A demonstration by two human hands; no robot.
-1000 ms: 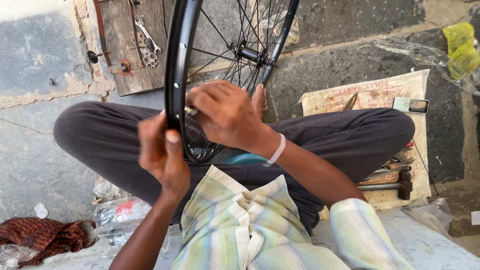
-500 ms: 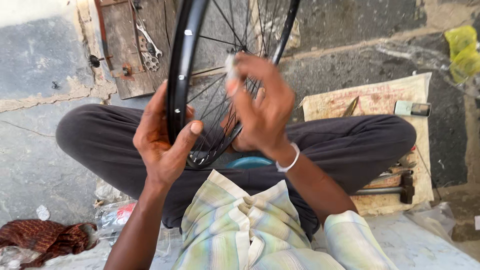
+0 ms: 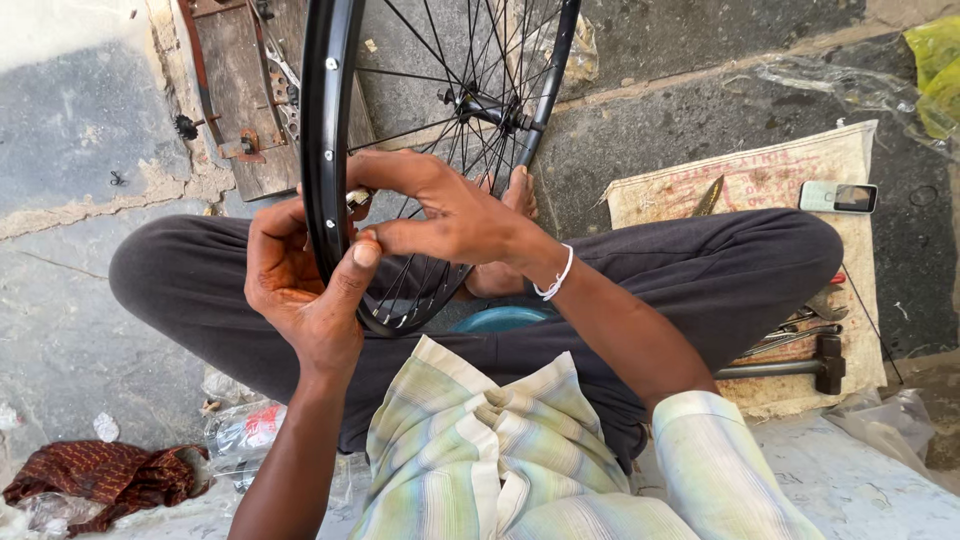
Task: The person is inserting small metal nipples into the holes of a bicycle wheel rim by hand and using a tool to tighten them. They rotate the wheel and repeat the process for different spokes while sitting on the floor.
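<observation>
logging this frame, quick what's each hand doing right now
Left hand: closed around the black wheel rim, thumb pressed on it.
Right hand: fingers pinched at the rim on a small metal piece; what it is cannot be told.

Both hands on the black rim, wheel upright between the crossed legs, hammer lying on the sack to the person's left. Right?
Not quite. The head view shows the hammer on the sack to the person's right, not left. The rest holds: left hand and right hand are on the black rim, wheel upright between the crossed legs.
</observation>
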